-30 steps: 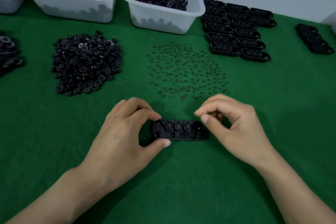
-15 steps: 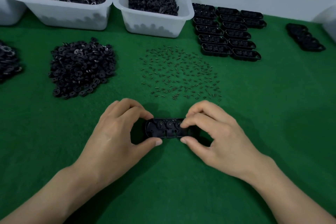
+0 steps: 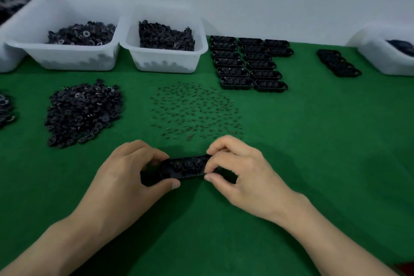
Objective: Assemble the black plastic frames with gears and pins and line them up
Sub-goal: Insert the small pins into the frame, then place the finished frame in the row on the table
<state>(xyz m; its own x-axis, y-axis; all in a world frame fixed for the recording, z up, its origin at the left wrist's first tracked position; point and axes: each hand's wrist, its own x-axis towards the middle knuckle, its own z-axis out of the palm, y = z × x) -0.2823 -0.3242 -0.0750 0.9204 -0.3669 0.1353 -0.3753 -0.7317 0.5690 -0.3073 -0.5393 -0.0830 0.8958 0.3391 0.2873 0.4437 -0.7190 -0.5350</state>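
A green felt surface (image 3: 313, 152) carries rows of finished frames (image 3: 248, 64) beyond and right of a scatter of pins (image 3: 197, 112), and a heap of loose gears (image 3: 83, 112) left of the pins. Just on the near side of the pins is a black oblong frame (image 3: 186, 167), its open tray showing small gears in a row. The left hand (image 3: 125, 177) and right hand (image 3: 244, 177) each pinch one end between thumb and curled fingers.

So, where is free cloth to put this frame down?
Bare cloth lies right of the pins, below the lined-up frames, and on your side of the held frame. Crowded beyond it: pins, gear pile, bins.
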